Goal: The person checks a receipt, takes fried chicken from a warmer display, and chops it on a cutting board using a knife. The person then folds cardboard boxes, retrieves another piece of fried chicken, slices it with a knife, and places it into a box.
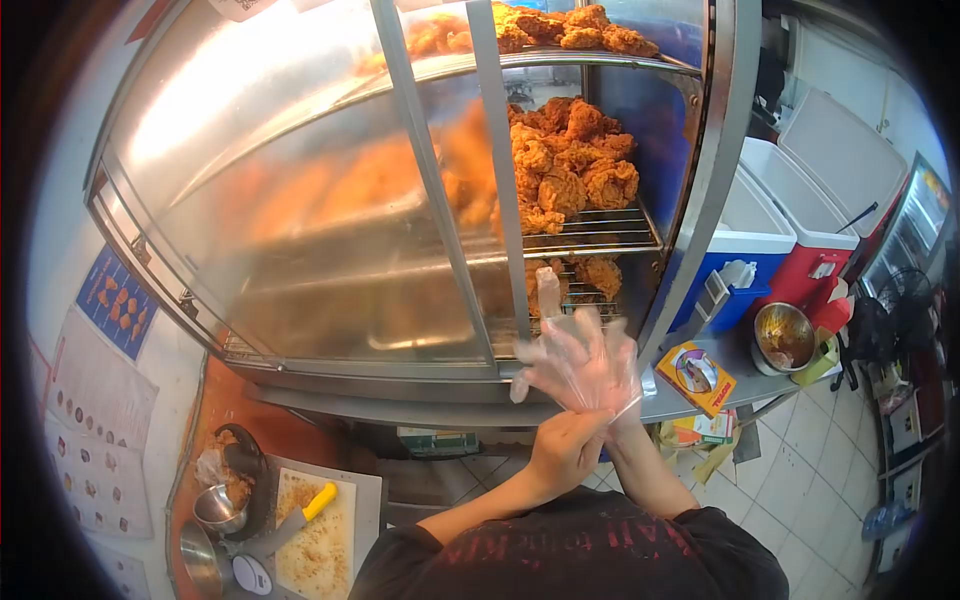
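A clear plastic glove (574,352) covers my right hand (600,368), which is raised with fingers spread and a little smeared by motion. My left hand (568,452) is bare and closed, pinching the glove's cuff near the right wrist. Loose, empty glove tips stick out beyond the fingers. Directly behind the hands stands a heated display cabinet (372,372), its door gap showing wire racks. Fried chicken pieces (570,160) are heaped on the middle rack, and more lie on the racks above and below. Fogged glass blurs the chicken on the left.
At the left, a cutting board (318,530) with crumbs holds a yellow-handled knife (318,502), beside metal bowls (220,510). To the right are a yellow box (697,378), a steel bowl (784,338) with food residue, and blue (740,255) and red (800,278) coolers with raised lids.
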A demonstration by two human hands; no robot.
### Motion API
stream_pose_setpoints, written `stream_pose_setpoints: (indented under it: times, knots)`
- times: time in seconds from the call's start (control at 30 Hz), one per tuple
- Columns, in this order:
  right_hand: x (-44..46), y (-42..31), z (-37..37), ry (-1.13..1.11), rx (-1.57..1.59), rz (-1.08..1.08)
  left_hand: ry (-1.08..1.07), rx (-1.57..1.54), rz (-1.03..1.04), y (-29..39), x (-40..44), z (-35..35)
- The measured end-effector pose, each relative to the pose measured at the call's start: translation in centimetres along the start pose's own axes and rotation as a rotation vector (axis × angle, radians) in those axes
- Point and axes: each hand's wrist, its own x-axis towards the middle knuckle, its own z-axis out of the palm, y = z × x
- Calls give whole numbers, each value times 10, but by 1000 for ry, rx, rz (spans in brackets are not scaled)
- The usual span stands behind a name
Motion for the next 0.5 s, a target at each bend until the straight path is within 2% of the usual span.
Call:
stream_pose_setpoints:
  times: [0.17,0.23,0.3,0.37,0.4,0.43,0.47,0.5]
  knots:
    - [8,3,15,8,-10,-72,-49,-67,-19,2,-2,-5]
    - [12,6,18,-103,127,-41,-59,-81,19,2,0,-4]
    - [14,9,8,-171,129,16,-72,-97,63,4,4,-8]
    - [15,13,-5,-245,127,68,-38,134,88,13,13,-22]
    - [13,16,-11,-116,-85,21,-39,134,101,14,18,-23]
    - [12,18,-16,13,-296,-28,75,178,81,14,23,-23]
    - [11,22,-22,-21,-243,-68,191,222,66,12,28,-23]
    - [10,26,-28,-57,-189,-106,196,221,93,8,28,-22]
